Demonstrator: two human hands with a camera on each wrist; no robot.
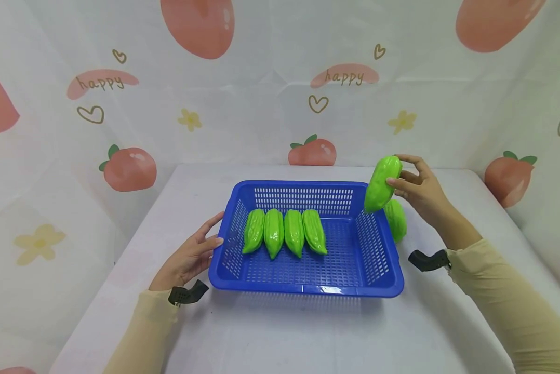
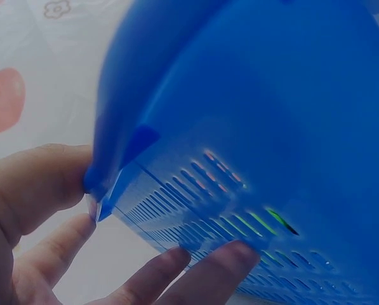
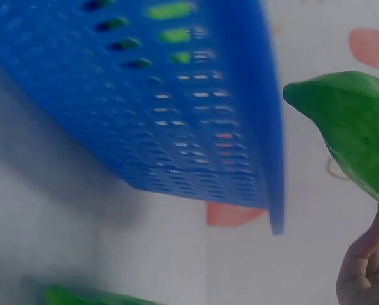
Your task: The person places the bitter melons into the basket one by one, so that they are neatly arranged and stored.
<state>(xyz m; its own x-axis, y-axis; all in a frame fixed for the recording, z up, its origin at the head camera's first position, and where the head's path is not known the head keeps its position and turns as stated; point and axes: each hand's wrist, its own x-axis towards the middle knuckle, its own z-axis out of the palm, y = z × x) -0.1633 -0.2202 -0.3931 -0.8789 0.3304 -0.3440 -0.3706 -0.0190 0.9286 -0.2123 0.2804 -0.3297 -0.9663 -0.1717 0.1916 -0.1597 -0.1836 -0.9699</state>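
A bright green bitter melon (image 1: 384,183) is held in my right hand (image 1: 420,189), thumb on one side and fingers on the other, raised over the right rim of the blue basket (image 1: 280,290). In the right wrist view its pointed tip (image 3: 297,93) faces the basket. Several more bitter melons (image 1: 274,234) lie side by side in the basket's left half, tips toward me. My left hand (image 1: 191,257) grips the basket's left edge; in the left wrist view the thumb (image 2: 40,181) meets the rim, with fingertips against the slotted wall (image 2: 176,203).
Another bitter melon (image 1: 397,221) lies on the white table (image 1: 280,337) just outside the basket's right wall, partly hidden. Behind the table hangs a white cloth (image 1: 252,119) printed with peaches. A black wrist mount (image 1: 429,259) sits on each forearm.
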